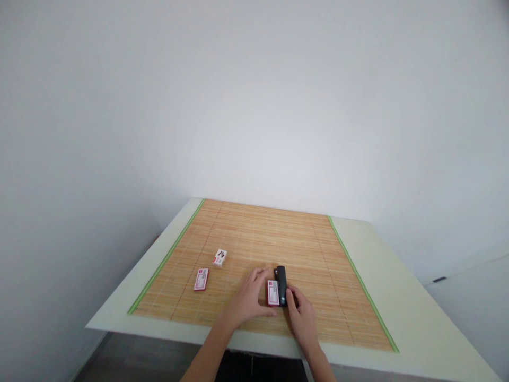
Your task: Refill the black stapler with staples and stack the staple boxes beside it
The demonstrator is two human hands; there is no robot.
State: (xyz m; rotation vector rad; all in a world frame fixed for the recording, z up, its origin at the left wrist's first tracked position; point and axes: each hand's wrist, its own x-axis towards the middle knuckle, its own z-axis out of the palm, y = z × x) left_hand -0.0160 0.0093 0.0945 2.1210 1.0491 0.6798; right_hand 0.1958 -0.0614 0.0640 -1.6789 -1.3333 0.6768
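A black stapler (281,284) lies lengthwise on the bamboo mat, near the front. Against its left side sits a small red-and-white box (273,293), touching or nearly so. My left hand (250,300) is open around the left of this box, thumb at the near end and fingers toward the far end, a small gap between. My right hand (302,315) is closed at the stapler's right side, thumb and fingertips on its near part; the grip underneath is hidden. Further left lie another red-and-white box (201,279) and a small white box with a dark picture (220,257).
The bamboo mat (270,233) with green edging covers most of the white table (413,313). White walls (254,106) stand behind and at both sides. The table's front edge runs close to my body.
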